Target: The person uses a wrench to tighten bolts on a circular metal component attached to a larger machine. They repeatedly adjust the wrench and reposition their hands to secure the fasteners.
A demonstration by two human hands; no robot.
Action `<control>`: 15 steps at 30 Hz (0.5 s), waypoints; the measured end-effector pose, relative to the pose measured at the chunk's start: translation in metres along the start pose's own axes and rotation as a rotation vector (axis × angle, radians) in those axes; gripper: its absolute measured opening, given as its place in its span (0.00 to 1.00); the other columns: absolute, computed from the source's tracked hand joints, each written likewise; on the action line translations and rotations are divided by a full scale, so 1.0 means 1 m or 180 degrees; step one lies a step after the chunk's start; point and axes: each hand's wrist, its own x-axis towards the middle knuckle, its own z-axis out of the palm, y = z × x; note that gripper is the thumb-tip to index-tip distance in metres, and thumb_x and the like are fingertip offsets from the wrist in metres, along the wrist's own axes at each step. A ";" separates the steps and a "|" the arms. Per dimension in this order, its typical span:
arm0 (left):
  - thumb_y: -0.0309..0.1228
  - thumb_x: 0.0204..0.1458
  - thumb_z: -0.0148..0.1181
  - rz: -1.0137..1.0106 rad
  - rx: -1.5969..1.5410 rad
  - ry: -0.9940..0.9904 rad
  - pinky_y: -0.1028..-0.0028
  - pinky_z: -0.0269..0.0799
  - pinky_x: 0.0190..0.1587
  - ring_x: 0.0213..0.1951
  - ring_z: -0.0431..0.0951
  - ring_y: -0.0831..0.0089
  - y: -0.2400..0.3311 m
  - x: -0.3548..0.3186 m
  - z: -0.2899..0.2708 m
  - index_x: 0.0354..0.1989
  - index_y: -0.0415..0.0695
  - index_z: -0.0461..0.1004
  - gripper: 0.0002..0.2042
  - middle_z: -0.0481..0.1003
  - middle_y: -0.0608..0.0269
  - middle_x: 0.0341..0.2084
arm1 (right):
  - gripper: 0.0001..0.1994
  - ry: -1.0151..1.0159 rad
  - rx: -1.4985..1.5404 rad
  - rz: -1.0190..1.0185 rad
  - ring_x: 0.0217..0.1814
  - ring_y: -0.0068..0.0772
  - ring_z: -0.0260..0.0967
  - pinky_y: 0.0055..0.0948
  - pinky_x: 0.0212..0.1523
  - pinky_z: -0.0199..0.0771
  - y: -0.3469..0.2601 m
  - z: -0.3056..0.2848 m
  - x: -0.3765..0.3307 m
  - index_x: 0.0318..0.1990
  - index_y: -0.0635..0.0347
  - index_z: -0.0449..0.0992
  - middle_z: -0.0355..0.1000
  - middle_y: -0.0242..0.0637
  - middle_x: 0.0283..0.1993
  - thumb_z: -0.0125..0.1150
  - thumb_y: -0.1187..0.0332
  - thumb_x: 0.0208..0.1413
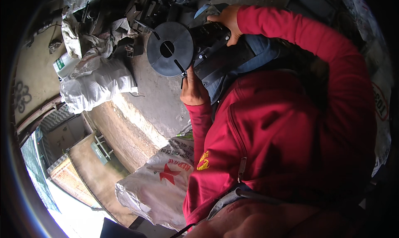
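A black round disc (176, 46) with a centre hole and narrow slots sits at the upper middle, close to the lap. It appears joined to a long black frame piece (232, 59) with bright bolt heads, which lies across blue-trousered legs. At the disc's near rim, beside a slot, my left hand (193, 88) is closed with its index finger against the edge; its other fingers are partly hidden. Farther back, my right hand (230, 21) grips a dark ribbed part (208, 32) of the same assembly, thumb and fingers on either side.
White sacks (97, 82) lie on the left, beyond the grey floor (160, 98). A printed white sack (160, 182) with a red star stands near my left arm. Dark metal parts (145, 7) are heaped at the far side. More sacks (380, 109) line the right edge.
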 end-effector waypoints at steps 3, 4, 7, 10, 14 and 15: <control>0.17 0.48 0.51 0.0358 -0.0190 0.0494 0.69 0.64 0.18 0.15 0.67 0.62 0.001 -0.007 0.000 0.61 0.56 0.63 0.29 0.66 0.58 0.17 | 0.55 0.0300 -0.0124 -0.0162 0.34 0.45 0.74 0.35 0.37 0.74 0.009 0.015 0.010 0.65 0.56 0.50 0.75 0.43 0.31 0.70 0.45 0.25; 0.18 0.48 0.52 0.0139 0.0338 -0.0025 0.68 0.64 0.18 0.15 0.68 0.62 -0.009 -0.013 0.010 0.61 0.56 0.62 0.29 0.67 0.59 0.17 | 0.55 0.0240 -0.0168 -0.0167 0.34 0.45 0.74 0.35 0.37 0.74 0.005 0.015 0.010 0.65 0.56 0.50 0.75 0.42 0.31 0.70 0.45 0.25; 0.22 0.49 0.52 -0.0130 0.0662 -0.0502 0.65 0.64 0.18 0.15 0.70 0.61 -0.016 -0.017 0.015 0.60 0.57 0.64 0.27 0.68 0.60 0.17 | 0.55 0.0163 -0.0238 -0.0139 0.34 0.45 0.74 0.35 0.38 0.74 0.004 0.009 0.009 0.64 0.55 0.51 0.75 0.42 0.30 0.70 0.45 0.25; 0.19 0.47 0.53 -0.0168 0.0475 -0.0188 0.65 0.62 0.17 0.14 0.69 0.61 -0.004 -0.005 0.005 0.58 0.56 0.66 0.27 0.67 0.59 0.17 | 0.54 0.0183 -0.0117 -0.0149 0.34 0.45 0.74 0.36 0.38 0.74 0.005 0.009 0.008 0.63 0.55 0.52 0.75 0.42 0.30 0.71 0.46 0.25; 0.15 0.47 0.52 0.0180 0.0149 -0.0045 0.68 0.63 0.18 0.15 0.68 0.61 0.007 -0.003 -0.008 0.57 0.47 0.66 0.26 0.67 0.56 0.17 | 0.54 0.0201 -0.0112 -0.0140 0.34 0.45 0.74 0.36 0.38 0.74 0.008 0.010 0.008 0.63 0.56 0.52 0.74 0.42 0.29 0.71 0.46 0.25; 0.15 0.46 0.52 0.0249 -0.0118 0.0278 0.68 0.62 0.18 0.15 0.68 0.61 0.008 -0.004 -0.006 0.58 0.47 0.66 0.27 0.66 0.57 0.17 | 0.54 0.0192 -0.0116 -0.0148 0.34 0.45 0.74 0.36 0.38 0.74 0.007 0.009 0.008 0.63 0.56 0.52 0.74 0.42 0.29 0.71 0.46 0.25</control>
